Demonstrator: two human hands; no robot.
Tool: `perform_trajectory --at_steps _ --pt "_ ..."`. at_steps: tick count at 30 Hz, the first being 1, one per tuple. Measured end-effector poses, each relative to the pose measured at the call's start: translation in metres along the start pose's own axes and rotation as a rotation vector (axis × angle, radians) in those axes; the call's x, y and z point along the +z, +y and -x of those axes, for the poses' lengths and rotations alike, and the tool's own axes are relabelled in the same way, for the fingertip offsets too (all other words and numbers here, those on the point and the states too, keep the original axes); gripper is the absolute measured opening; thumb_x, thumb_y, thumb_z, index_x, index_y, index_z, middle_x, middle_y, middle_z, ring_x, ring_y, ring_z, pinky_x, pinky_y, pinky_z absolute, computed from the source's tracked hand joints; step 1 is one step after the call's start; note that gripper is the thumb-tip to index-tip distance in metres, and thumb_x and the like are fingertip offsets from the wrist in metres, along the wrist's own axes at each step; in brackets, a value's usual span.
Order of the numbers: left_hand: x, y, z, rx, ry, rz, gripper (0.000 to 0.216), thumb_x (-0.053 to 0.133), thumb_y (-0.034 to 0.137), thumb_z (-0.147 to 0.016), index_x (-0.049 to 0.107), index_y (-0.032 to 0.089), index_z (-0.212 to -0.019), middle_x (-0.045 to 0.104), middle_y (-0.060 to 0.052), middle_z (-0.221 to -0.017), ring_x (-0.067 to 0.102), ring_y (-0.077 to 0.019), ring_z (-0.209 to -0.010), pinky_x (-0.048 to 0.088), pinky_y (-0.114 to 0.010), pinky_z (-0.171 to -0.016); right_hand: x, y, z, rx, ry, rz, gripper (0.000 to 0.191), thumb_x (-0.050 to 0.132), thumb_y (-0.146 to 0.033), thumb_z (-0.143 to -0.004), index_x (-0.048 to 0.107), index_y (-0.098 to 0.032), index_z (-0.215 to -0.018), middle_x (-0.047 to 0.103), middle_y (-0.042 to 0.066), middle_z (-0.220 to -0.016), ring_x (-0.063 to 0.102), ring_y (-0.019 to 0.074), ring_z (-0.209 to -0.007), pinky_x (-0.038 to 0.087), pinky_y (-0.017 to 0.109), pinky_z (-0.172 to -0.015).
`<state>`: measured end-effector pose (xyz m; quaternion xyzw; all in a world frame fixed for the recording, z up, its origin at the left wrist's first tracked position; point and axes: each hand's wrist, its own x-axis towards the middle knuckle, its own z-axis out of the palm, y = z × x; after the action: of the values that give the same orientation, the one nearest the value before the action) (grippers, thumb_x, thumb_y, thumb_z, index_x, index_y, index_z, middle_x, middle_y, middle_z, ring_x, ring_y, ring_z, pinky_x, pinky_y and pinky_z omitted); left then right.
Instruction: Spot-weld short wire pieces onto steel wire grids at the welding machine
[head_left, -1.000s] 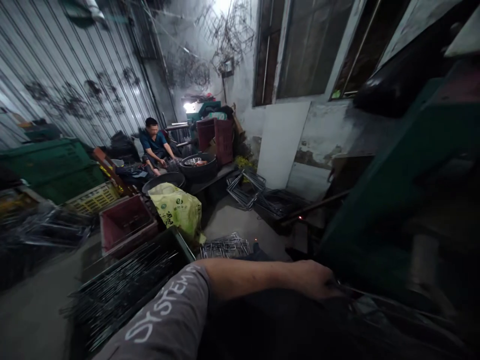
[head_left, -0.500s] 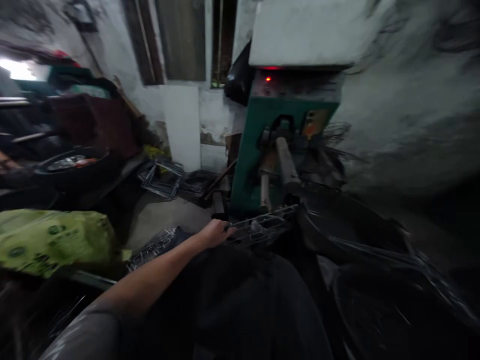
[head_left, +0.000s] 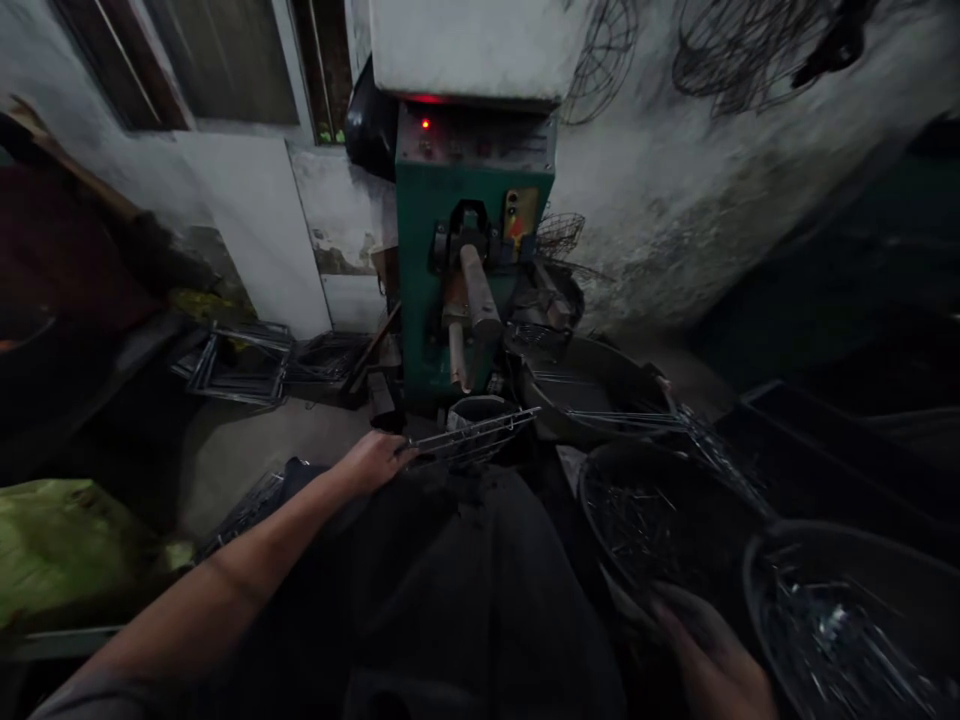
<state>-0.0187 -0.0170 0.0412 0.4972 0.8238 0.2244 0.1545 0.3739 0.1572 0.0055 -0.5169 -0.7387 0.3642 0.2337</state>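
Note:
My left hand (head_left: 375, 460) is closed round the left end of a wire frame (head_left: 480, 428), thin metal rods that reach to the right above my lap. The frame hangs in front of and below two round metal arms (head_left: 478, 290) on a green machine (head_left: 420, 250). At the lower right, my right hand (head_left: 705, 640) is dark and blurred, close to the near rim of a round basin (head_left: 679, 480) with loose thin metal pieces in it. Its fingers are too unclear to show whether they hold anything.
Another basin (head_left: 757, 540) at the far right contains shiny metal pieces. Long rods (head_left: 720, 460) lie across the basins behind. On the floor to the left are square wire frames (head_left: 240, 365). A yellow-green sack (head_left: 67, 550) lies at the left edge. Wire baskets hang on the wall.
My view has swung right, so the machine appears further left. My right hand has come into view by the basins. The left hand still grips the wire frame.

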Motion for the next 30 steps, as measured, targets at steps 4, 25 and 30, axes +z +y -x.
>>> perform_trajectory --at_steps 4,25,30 --pt "-0.001 0.001 0.000 0.006 0.000 0.007 0.040 0.039 0.047 -0.087 0.058 0.016 -0.068 0.055 -0.003 -0.059 0.048 -0.0132 -0.057 0.030 -0.024 -0.055 0.045 -0.017 -0.022 -0.029 -0.188 -0.063 0.036 0.056 -0.059 -0.065 0.068 -0.028 -0.079 0.070 0.009 -0.089 0.064 0.0292 -0.088 0.049 0.042 -0.081" --pt "0.012 0.040 -0.038 -0.019 0.108 0.065 0.037 0.045 0.039 -0.088 0.061 0.013 -0.067 0.061 -0.005 -0.062 0.053 -0.0127 -0.060 0.032 -0.022 -0.056 0.186 -0.182 -0.076 0.239 -0.475 -1.003 0.034 0.075 -0.041 -0.050 0.055 -0.019 -0.068 0.055 -0.004 -0.052 0.043 0.0081 -0.042 0.033 0.019 -0.037" --pt "0.018 0.033 -0.048 0.017 0.122 0.087 0.037 0.045 0.038 -0.088 0.061 0.013 -0.065 0.059 -0.003 -0.059 0.047 -0.0108 -0.055 0.030 -0.023 -0.054 0.196 -0.178 -0.088 0.118 -0.513 -1.160 0.029 0.075 -0.035 -0.053 0.059 -0.020 -0.073 0.063 -0.002 -0.064 0.059 0.0159 -0.064 0.046 0.026 -0.056"
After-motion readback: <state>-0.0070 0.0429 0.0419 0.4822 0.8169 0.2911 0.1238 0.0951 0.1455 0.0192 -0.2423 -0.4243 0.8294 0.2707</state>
